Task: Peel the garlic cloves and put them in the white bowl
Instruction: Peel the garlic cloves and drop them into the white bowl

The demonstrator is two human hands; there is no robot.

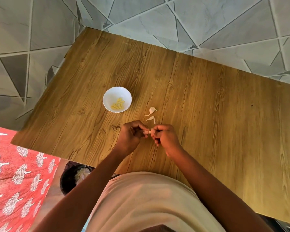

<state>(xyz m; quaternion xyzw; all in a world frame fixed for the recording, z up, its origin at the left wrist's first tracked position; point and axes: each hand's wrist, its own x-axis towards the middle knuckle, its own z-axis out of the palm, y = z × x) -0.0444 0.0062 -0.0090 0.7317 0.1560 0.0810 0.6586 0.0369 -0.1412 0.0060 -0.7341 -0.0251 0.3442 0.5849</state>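
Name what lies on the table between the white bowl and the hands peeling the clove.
In the head view, bare table separates the white bowl from the left hand; garlic skins lie beside that line, above the right hand.

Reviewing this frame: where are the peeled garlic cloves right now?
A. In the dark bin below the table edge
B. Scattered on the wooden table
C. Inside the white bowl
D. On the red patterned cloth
C: the yellowish peeled garlic cloves lie together in the white bowl, while only an unpeeled clove and a peel scrap lie on the wooden table.
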